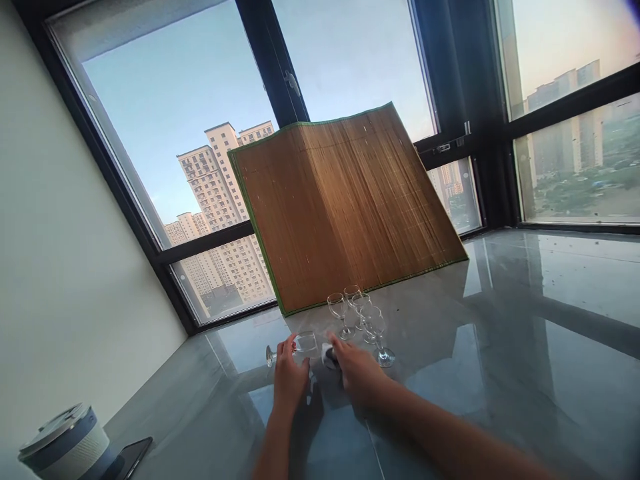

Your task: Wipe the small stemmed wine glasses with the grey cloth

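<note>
A small clear stemmed glass is tipped on its side, its foot to the left and its bowl pointing right. My left hand has its fingers wrapped around the middle of it. To the right, my right hand is closed on a small white and dark item, close to the glass's rim. Its kind cannot be made out, since my fingers cover part of it. Just beyond my right hand, several clear stemmed glasses stand upright in a close group.
A brown woven mat with green edging leans against the window behind the glasses. The glossy grey surface reflects the windows. At the lower left stand a blue and white lidded cup and a dark phone.
</note>
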`<state>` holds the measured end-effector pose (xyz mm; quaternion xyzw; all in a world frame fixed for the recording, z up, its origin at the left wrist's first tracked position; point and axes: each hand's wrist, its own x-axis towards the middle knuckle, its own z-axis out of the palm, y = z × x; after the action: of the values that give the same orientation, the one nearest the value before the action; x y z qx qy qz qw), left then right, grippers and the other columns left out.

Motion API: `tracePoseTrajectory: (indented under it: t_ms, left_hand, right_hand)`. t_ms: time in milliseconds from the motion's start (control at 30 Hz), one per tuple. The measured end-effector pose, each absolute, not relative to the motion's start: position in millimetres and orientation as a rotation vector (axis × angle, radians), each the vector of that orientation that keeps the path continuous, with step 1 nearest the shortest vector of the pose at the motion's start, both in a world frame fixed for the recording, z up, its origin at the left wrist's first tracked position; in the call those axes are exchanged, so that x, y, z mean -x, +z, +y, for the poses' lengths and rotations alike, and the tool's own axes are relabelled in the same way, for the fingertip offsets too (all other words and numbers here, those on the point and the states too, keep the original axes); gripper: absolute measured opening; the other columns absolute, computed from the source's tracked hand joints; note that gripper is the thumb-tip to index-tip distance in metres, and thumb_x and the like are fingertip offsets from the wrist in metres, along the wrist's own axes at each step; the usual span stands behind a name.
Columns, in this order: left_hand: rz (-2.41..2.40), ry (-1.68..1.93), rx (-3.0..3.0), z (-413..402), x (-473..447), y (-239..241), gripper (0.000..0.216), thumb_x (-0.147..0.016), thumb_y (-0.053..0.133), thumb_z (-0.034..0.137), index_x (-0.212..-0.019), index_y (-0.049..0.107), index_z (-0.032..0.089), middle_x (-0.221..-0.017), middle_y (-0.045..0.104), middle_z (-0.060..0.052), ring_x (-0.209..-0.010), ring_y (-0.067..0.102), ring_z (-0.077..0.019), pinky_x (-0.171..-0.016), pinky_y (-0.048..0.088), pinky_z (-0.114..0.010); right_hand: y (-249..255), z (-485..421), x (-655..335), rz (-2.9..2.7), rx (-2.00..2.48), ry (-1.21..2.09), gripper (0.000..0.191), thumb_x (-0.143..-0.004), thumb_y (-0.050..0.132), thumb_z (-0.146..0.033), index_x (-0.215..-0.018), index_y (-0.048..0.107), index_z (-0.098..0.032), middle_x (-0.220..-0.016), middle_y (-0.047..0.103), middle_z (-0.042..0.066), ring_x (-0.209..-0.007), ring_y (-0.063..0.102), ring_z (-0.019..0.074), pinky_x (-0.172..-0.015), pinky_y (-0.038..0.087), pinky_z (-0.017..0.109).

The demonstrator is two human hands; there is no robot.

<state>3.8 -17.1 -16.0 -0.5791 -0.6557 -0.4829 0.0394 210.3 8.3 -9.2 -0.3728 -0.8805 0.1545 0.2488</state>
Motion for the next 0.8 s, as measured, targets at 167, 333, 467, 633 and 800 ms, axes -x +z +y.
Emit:
tracePoseTrajectory:
  t_ms: [167, 333, 467, 633, 800]
  left_hand:
    - [-1.977, -1.362, 2.019, -21, -15, -17, 0.055, -0.07, 0.06, 0.014, -0.124, 0.059, 0.02, -0.112, 0.063, -0.008, -0.103, 0.062, -0.023, -0.097, 0.048, -0.042]
    - [-1.933, -1.433, 2.097, -21, -22, -13, 0.053, -0.077, 0.065, 0.027, -0.129, 0.056, 0.019, -0.11, 0.064, -0.008, -0.101, 0.061, -0.023, -0.094, 0.049, -0.043]
    - [-1.882, -1.483, 2.166, -24, -26, -7, 0.053, -0.077, 0.069, 0.032, -0.127, 0.058, 0.02, -0.107, 0.063, -0.007, -0.094, 0.062, -0.0218, -0.089, 0.052, -0.041]
    - [-1.836, -1.431, 2.154, -28, -30, -1, 0.055, -0.074, 0.073, 0.03, -0.127, 0.061, 0.022, -0.096, 0.062, -0.004, -0.09, 0.062, -0.0217, -0.089, 0.052, -0.041]
    - [-1.864, -1.358, 2.151, -29, -30, 0, 0.055, -0.074, 0.074, 0.029, -0.127, 0.063, 0.023, -0.093, 0.062, -0.004, -0.087, 0.061, -0.0215, -0.085, 0.052, -0.039]
  right_hand:
    - [-21, 17, -202, -2.122, 0.751, 0.474, 0.092, -0.07, 0.047, -0.001, -0.155, 0.019, -0.022, -0.139, 0.053, 0.013, -0.116, 0.058, 0.0235, -0.096, 0.047, 0.034]
    - [-22, 19, -198, -1.98, 0.767, 0.474, 0.083, -0.075, 0.05, -0.007, -0.153, 0.029, -0.025, -0.12, 0.066, 0.009, -0.1, 0.063, 0.023, -0.085, 0.049, 0.033]
    - [-17, 21, -202, -1.969, 0.895, 0.463, 0.074, -0.078, 0.046, -0.007, -0.149, 0.038, -0.026, -0.105, 0.07, 0.006, -0.086, 0.065, 0.0202, -0.075, 0.047, 0.028]
    - [-15, 24, -203, -1.963, 0.981, 0.44, 0.072, -0.075, 0.048, -0.005, -0.143, 0.048, -0.028, -0.104, 0.072, 0.006, -0.088, 0.066, 0.0206, -0.073, 0.044, 0.026]
    - [-15, 24, -204, -1.971, 1.055, 0.452, 0.071, -0.072, 0.05, -0.006, -0.139, 0.054, -0.027, -0.097, 0.074, 0.006, -0.083, 0.067, 0.0226, -0.069, 0.043, 0.026]
